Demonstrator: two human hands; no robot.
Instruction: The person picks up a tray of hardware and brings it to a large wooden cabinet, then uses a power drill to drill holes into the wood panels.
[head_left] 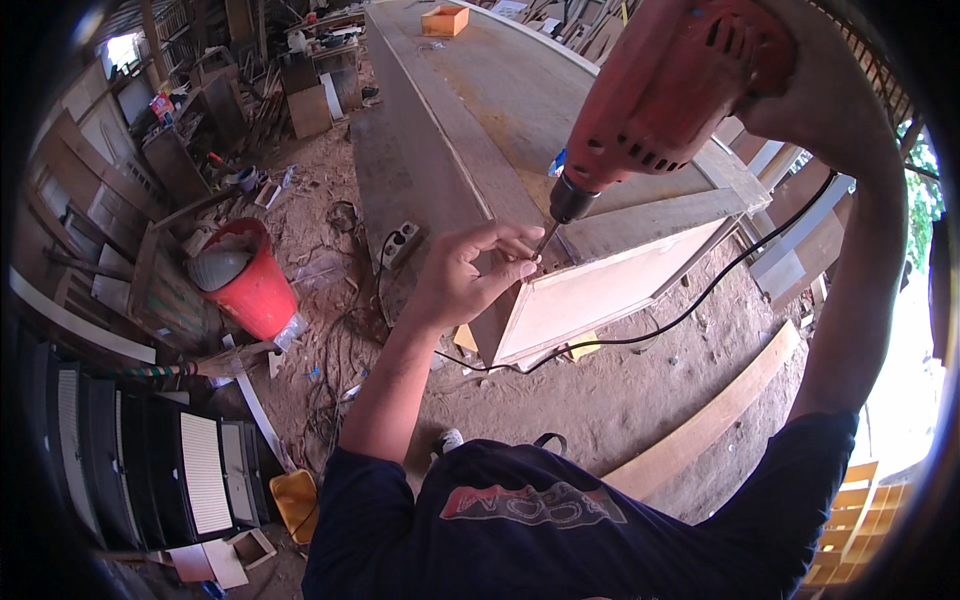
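head | risk: bit (548, 240) slipping could jab left fingers; black cord (690, 318) could snag | right hand (820, 115): grip wrapped round red drill (670, 95), above wooden cabinet (505, 110) | left hand (470, 275): grip at bit's tip, cannot tell whether closed | edges: cabinet corner beside fingertips; room: floor (560, 415) toward body

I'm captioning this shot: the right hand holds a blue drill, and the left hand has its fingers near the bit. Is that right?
No: in the head view, the drill is red, not blue. The right hand does hold it, and the left hand has its fingers near the bit.
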